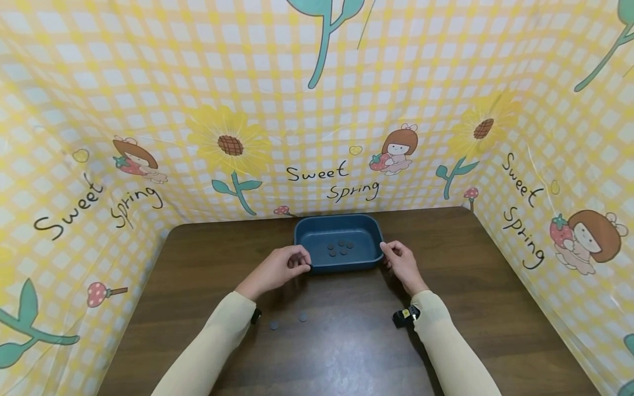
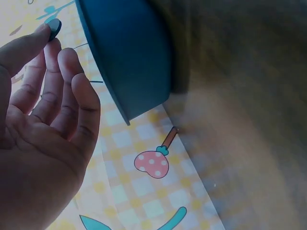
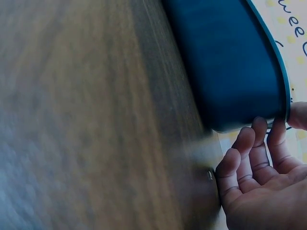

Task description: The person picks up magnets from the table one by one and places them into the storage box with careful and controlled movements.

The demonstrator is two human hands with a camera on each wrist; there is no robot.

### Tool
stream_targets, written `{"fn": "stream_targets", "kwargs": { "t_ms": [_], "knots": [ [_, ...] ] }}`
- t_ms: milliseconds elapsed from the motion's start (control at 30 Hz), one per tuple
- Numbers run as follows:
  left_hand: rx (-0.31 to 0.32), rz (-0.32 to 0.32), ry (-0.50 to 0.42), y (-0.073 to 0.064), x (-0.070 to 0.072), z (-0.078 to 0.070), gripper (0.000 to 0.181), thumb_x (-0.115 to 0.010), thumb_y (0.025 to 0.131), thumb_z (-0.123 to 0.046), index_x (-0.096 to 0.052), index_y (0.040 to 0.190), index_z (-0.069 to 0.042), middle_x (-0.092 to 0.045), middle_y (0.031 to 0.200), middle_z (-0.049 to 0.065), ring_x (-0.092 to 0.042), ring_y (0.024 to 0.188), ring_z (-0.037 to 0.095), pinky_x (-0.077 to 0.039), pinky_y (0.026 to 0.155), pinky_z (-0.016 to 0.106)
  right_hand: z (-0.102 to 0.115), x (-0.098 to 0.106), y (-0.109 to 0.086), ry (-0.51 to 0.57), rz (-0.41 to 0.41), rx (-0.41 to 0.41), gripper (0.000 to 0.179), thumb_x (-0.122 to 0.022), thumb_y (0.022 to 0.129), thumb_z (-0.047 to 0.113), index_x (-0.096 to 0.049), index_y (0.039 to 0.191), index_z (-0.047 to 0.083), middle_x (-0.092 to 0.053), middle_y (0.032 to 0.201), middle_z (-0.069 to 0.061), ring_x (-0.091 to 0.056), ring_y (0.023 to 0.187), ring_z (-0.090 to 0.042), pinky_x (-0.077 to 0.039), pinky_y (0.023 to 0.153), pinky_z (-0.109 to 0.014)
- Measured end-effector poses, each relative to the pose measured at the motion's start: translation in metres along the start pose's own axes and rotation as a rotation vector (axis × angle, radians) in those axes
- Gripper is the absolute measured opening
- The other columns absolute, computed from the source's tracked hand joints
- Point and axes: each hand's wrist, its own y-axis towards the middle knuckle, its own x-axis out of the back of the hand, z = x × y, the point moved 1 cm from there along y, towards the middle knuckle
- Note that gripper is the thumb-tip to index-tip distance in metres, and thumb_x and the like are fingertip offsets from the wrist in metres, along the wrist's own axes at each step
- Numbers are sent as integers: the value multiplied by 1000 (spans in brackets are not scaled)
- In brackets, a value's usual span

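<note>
A blue rectangular tray sits at the back of the table, with several small dark round discs lying on its floor. Between thumb and fingertip my left hand pinches another disc, held near the tray's front left corner. The remaining fingers of that hand are loosely bent. At the other end, my right hand grips the tray's right rim, thumb on one side and fingers against the outer wall. Two more discs, one on the left and one on the right, lie on the tabletop by my left forearm.
The brown wooden table ends at the back and sides against a yellow checked cloth printed with flowers and figures. A black strap device is worn on the right wrist.
</note>
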Motion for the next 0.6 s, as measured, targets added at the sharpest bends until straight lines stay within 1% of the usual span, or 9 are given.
{"fn": "stream_targets", "kwargs": {
  "t_ms": [100, 300, 600],
  "knots": [
    [4, -7, 8, 8, 2, -1, 7, -76, 103, -22, -69, 104, -24, -66, 92, -6, -59, 83, 15, -52, 72, 31, 0, -1, -1, 0, 0, 4, 40, -70, 106, 41, -66, 102, 2, -63, 84, -14, -57, 74, -23, -47, 63, -28],
    [13, -18, -11, 26, 5, -3, 7, -77, 103, -21, -70, 105, -21, -67, 94, -4, -61, 86, 17, -53, 79, 35, 0, 0, 0, -3, 6, -6, 42, -70, 106, 43, -65, 103, 1, -63, 84, -10, -57, 74, -23, -47, 63, -28],
    [12, -21, 13, 49, 6, 2, 7, -76, 103, -19, -69, 104, -20, -69, 96, -4, -62, 91, 16, -53, 85, 37, 0, -1, 0, -3, 4, 2, 43, -70, 106, 43, -65, 104, 0, -63, 85, -12, -57, 75, -23, -47, 64, -28]
  ]
}}
